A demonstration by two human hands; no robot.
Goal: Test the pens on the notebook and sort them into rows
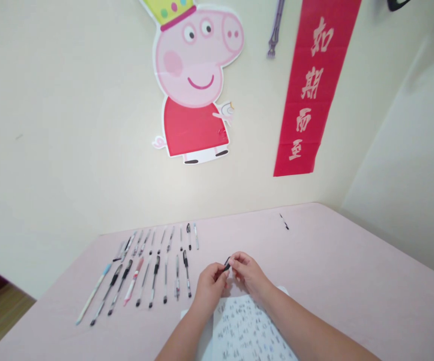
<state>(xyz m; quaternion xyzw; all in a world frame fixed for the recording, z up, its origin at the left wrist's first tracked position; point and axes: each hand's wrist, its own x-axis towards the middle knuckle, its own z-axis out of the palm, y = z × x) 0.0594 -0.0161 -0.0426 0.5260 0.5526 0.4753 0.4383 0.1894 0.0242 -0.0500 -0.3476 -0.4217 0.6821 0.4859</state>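
Note:
Just beyond a handwritten sheet of paper (249, 331), my two hands meet over the table. Between their fingertips is a small black pen cap (227, 266), mostly covered by the fingers. My left hand (211, 286) pinches its lower end. My right hand (249, 273) is closed at its upper end, thumb and forefinger together. To the left of my hands, a black-capped pen (186, 273) lies at the right end of the nearer row of pens.
Two rows of pens lie on the left of the pink tabletop (333, 281), including a pink pen (133, 282) and a pale blue-tipped pen (93, 293). One short dark pen (284, 222) lies apart at the back right. Behind the table, the wall bears a cartoon pig cutout (196, 125) and a red banner (316, 85).

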